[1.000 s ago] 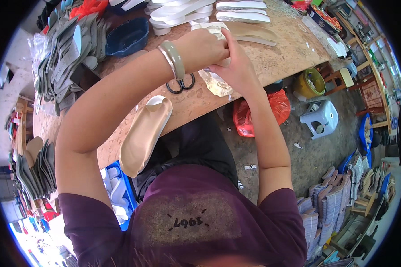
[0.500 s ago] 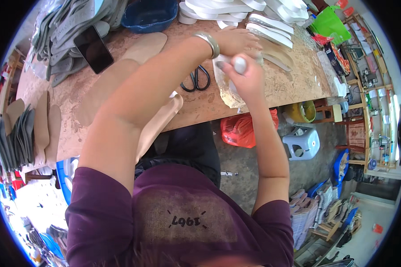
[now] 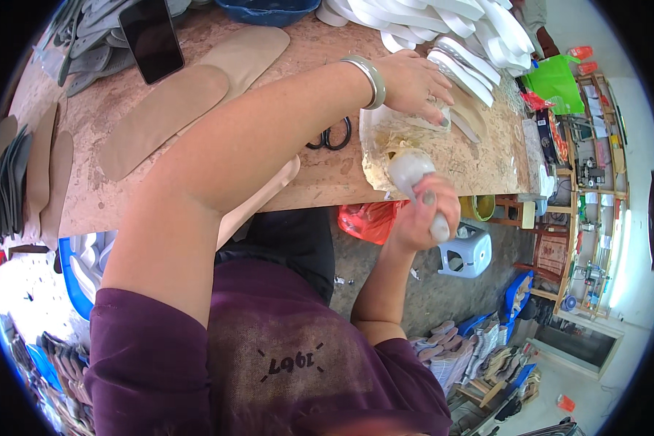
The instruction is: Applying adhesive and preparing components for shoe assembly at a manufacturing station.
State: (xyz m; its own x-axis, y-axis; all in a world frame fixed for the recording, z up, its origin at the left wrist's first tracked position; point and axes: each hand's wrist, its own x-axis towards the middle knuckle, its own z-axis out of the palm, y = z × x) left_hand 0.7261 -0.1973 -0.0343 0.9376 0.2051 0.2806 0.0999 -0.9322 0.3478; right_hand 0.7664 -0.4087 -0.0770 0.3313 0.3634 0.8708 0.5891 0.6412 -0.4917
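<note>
My right hand point(image 3: 423, 219) is wrapped round the handle of a white mallet point(image 3: 411, 168), just past the table's front edge. The mallet's rounded head points up toward a yellowed, plastic-covered pad point(image 3: 380, 149). My left hand point(image 3: 414, 86), with a pale bangle on its wrist, lies palm down at the pad's far side. Its fingers are stretched out over a whitish piece, mostly hidden beneath them. Just right of that hand rests a tan insole point(image 3: 466, 116). Black-handled scissors point(image 3: 336, 135) lie left of the pad, partly behind my left forearm.
White soles point(image 3: 465, 69) are piled at the back right. Large tan insoles point(image 3: 171, 109), a phone point(image 3: 151, 40) and grey insoles point(image 3: 94, 40) occupy the left. A blue basin point(image 3: 269, 11) stands at the back. Below the table are a red bag point(image 3: 370, 221) and a stool point(image 3: 466, 253).
My right hand has drawn back toward me from beside the left hand, bringing the mallet's head into view. My left hand stays over the pad's far side. The whole view has shifted.
</note>
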